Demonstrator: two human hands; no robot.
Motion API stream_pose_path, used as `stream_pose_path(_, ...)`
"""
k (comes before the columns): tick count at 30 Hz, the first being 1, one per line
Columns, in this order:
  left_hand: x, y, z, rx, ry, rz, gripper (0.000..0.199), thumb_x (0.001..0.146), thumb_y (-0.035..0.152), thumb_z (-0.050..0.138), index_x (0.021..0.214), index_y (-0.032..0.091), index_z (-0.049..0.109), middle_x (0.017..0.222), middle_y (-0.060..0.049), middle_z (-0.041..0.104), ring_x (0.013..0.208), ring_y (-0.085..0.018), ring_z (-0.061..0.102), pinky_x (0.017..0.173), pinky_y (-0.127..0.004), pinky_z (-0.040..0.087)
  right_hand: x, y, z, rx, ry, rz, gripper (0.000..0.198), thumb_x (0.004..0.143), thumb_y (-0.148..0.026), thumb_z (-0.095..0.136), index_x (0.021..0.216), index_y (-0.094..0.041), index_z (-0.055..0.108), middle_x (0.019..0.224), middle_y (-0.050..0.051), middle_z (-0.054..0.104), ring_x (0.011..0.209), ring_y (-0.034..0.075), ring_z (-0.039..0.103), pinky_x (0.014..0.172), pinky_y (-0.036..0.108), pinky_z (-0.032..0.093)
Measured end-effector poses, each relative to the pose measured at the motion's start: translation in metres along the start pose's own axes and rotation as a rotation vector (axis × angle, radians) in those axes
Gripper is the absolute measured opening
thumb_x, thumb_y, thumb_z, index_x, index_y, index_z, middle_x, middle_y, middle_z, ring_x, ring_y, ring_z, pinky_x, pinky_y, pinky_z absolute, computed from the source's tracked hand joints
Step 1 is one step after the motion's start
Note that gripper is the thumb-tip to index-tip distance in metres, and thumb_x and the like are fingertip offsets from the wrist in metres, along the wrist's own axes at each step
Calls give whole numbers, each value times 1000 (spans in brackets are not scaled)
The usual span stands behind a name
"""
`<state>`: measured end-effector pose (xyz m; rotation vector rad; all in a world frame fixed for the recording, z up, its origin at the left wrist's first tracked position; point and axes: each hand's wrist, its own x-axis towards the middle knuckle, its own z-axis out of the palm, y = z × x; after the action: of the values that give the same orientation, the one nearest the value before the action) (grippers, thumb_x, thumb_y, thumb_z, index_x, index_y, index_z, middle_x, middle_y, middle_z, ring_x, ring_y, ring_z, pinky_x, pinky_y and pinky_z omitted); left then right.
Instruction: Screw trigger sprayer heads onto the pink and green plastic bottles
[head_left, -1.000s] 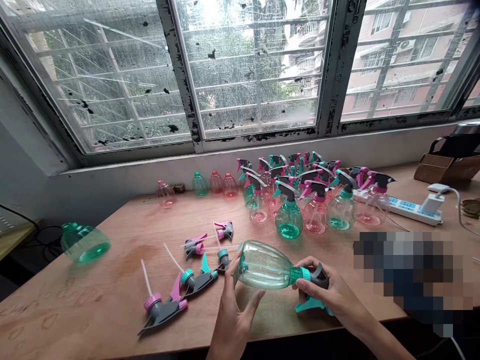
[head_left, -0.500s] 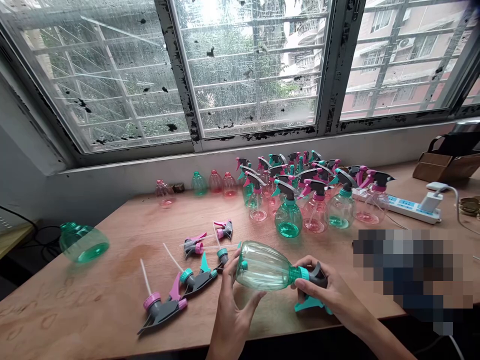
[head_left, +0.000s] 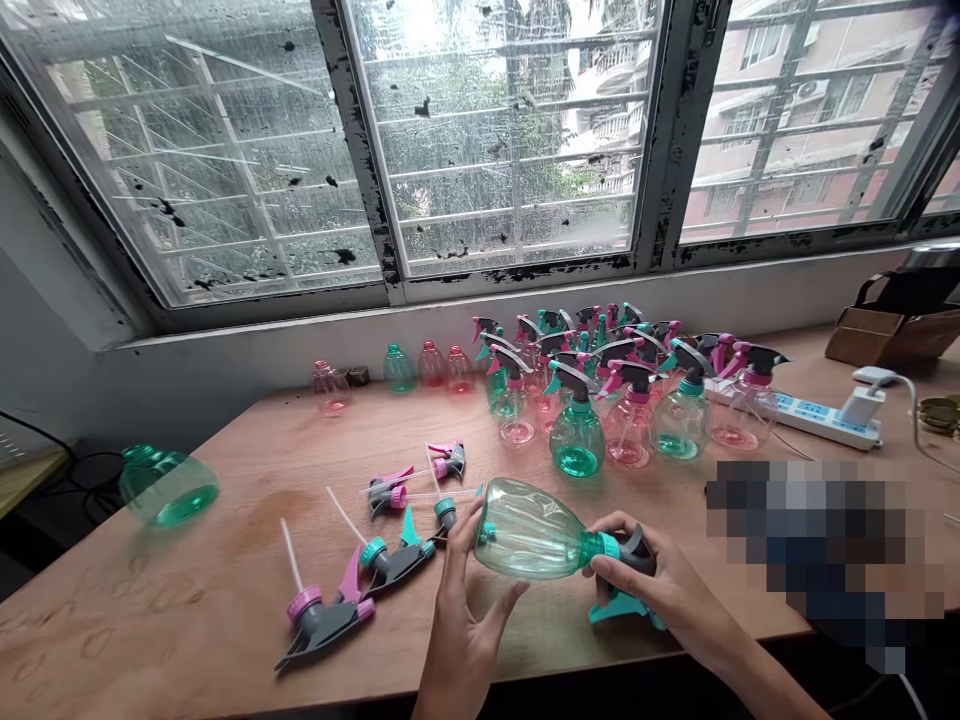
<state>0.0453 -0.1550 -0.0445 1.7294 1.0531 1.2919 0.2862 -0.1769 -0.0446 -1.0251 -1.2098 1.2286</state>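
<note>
A clear green spray bottle [head_left: 529,530] lies sideways between my hands above the table's front edge. My left hand [head_left: 469,600] supports its rounded base, with the fingers behind it and the thumb below. My right hand [head_left: 652,580] pinches the turquoise collar where the grey and turquoise trigger sprayer [head_left: 636,550] meets the neck. The sprayer's turquoise trigger points downward. To the left of my left hand lie several loose trigger sprayers with straws, among them a pink and grey one [head_left: 322,625] and a turquoise and grey one [head_left: 394,562].
Several spray bottles with heads, such as a green one [head_left: 577,440], stand grouped at the back. Headless bottles [head_left: 399,368] stand by the wall. A green bottle [head_left: 169,487] lies at the left edge. A power strip [head_left: 825,418] and brown bag [head_left: 885,325] are at right.
</note>
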Motion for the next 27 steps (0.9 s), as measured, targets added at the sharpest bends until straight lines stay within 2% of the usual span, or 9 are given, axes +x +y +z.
stream_pose_path(4,0,-2,1,-40,13,-35,69,86,40,81,146,29,47,161,-12,45,154,-37,32,128,-56,23,0,1,1,11,-10,-1,31,84,-42,85,97,-19,68,66,-3,73,60,15,70,59,24,57)
stream_pose_path(7,-2,-3,3,-130,32,-64,58,89,43,77,140,26,52,162,-13,43,152,-37,37,127,-55,27,0,1,2,9,-6,-8,31,84,-42,85,97,-19,69,64,-4,72,59,15,69,58,24,57)
stream_pose_path(10,-1,-3,3,-155,32,-72,56,92,42,74,141,28,52,163,-12,42,150,-36,41,126,-52,29,0,1,1,10,-1,-15,29,85,-42,84,97,-19,69,66,-2,74,59,16,70,58,25,57)
stream_pose_path(15,0,-4,2,-57,35,-32,54,94,39,72,144,33,52,160,-7,48,155,-33,33,128,-50,25,2,1,-1,71,2,-14,30,86,-44,82,95,-19,68,78,2,77,61,19,73,58,29,60)
stream_pose_path(20,-3,-10,3,-129,44,-101,65,87,43,80,142,30,48,158,-11,49,149,-37,42,126,-54,28,0,2,1,16,15,-11,35,82,-44,86,98,-19,67,66,-1,73,59,19,70,58,29,59)
stream_pose_path(25,-1,-7,5,-255,42,-133,43,90,45,76,124,26,57,161,-12,44,146,-37,48,118,-49,42,-1,0,2,-15,18,-25,31,85,-43,83,96,-20,67,64,-2,72,59,18,69,59,28,58)
stream_pose_path(27,0,-3,4,-239,27,-141,39,90,43,76,121,26,58,160,-11,46,146,-35,48,120,-50,40,-1,-1,1,-4,21,-22,29,86,-43,82,96,-20,67,69,-1,73,61,18,70,60,27,58)
